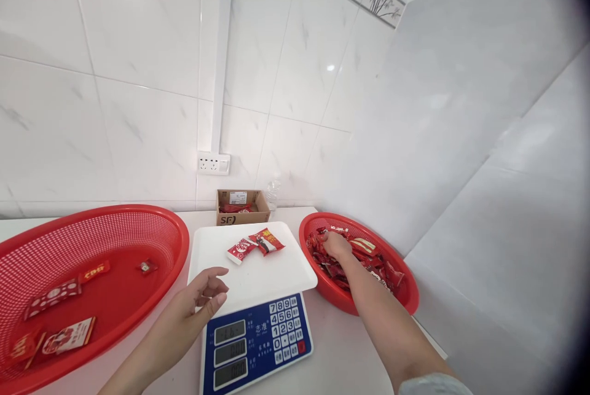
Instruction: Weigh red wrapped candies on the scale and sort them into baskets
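Note:
My left hand hovers over the front left of the scale's white pan, fingers loosely bent, thumb apart, nothing held. Two small red snack packets lie on that pan: a red-and-white one and, touching it, a red one with a yellow mark. Below the pan is the blue panel of the digital scale, with displays and a keypad. Reaching into the right red basket, my right hand is among many red packets; its fingertips are hidden there.
At the left stands a larger red mesh basket with several packets spread on its bottom. A cardboard box holding red packets sits behind the scale, beside a clear plastic bottle. Tiled walls border the table, with a socket above it.

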### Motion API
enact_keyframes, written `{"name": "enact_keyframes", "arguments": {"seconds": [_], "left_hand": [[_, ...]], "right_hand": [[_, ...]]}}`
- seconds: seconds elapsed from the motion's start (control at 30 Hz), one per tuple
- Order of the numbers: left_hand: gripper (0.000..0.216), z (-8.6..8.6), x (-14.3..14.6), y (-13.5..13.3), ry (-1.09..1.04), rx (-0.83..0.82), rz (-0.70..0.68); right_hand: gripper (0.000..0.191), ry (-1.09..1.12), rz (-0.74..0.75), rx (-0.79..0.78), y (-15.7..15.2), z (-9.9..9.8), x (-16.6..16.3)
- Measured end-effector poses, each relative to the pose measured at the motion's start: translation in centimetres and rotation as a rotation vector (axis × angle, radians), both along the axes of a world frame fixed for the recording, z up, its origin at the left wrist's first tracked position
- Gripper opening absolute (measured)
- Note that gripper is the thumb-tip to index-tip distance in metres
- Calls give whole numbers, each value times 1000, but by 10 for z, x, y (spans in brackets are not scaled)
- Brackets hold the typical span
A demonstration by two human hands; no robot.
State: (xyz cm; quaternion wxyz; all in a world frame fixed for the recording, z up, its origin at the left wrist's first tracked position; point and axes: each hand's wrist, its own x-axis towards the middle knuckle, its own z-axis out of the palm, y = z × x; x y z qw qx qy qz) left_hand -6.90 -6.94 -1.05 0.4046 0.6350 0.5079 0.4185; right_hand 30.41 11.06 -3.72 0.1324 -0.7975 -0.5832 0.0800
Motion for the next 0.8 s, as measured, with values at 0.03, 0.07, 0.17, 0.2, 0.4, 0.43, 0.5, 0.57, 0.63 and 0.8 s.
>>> {"name": "enact_keyframes", "arguments": {"seconds": [0.03, 0.07, 0.17, 0.2, 0.4, 0.43, 0.5, 0.57, 0.63, 0.8], "left_hand": [[33, 2, 0, -1, -3, 0, 0], [33, 3, 1, -1, -6, -1, 1], [32, 7, 1, -3, -15, 4, 8], [31, 8, 1, -4, -16, 5, 11], [30, 8, 3, -4, 8, -15, -25], [30, 8, 3, -5, 15, -22, -31], [30, 9, 3, -5, 34, -29, -37], [29, 10, 3, -6, 49, -25, -32], [29, 10, 2, -6, 53, -21, -23], [30, 9, -1, -5, 43, -28, -34]], "right_hand": [[11, 13, -20, 32, -1, 5, -1], [12, 27, -36, 74, -2, 11, -3], [20, 90, -16, 225, -10, 32, -14], [21, 118, 20, 275, -14, 38, -20], [21, 324, 438, 505, -69, 47, -89], [18, 365, 571, 514, -80, 44, -103], [18, 360, 767, 469, -99, 36, -126], [19, 258, 884, 386, -111, 29, -142], [18, 175, 959, 268, -116, 27, -149], [13, 308, 905, 143, -110, 35, -146]]}}
